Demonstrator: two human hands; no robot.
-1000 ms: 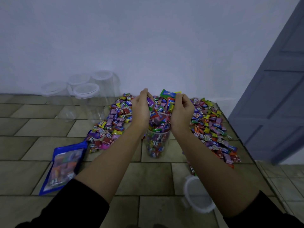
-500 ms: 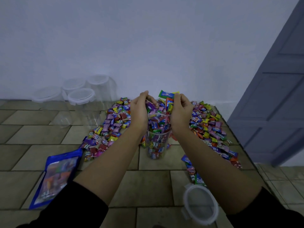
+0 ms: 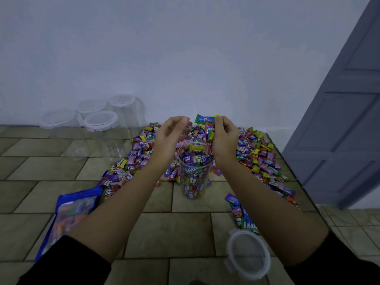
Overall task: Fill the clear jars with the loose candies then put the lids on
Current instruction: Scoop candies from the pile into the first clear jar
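Hands pulled apart since before; left hand (image 3: 170,136) now loose, holds nothing. Right hand (image 3: 225,138) pinches few candies (image 3: 209,128) above jar (image 3: 195,177). Jar nearly full, upright on tabletop (image 3: 170,233), candy pile (image 3: 259,157) behind. Lid (image 3: 247,256) near right arm.

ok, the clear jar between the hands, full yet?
Nearly full: wrapped candies sit just under the rim of the clear plastic jar.

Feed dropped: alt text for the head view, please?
Two hands hover over an open clear jar nearly full of candy: the right hand pinches wrapped candies above its mouth, the left hand holds nothing. Loose candies surround it; a lid lies front right, four lidded jars back left.
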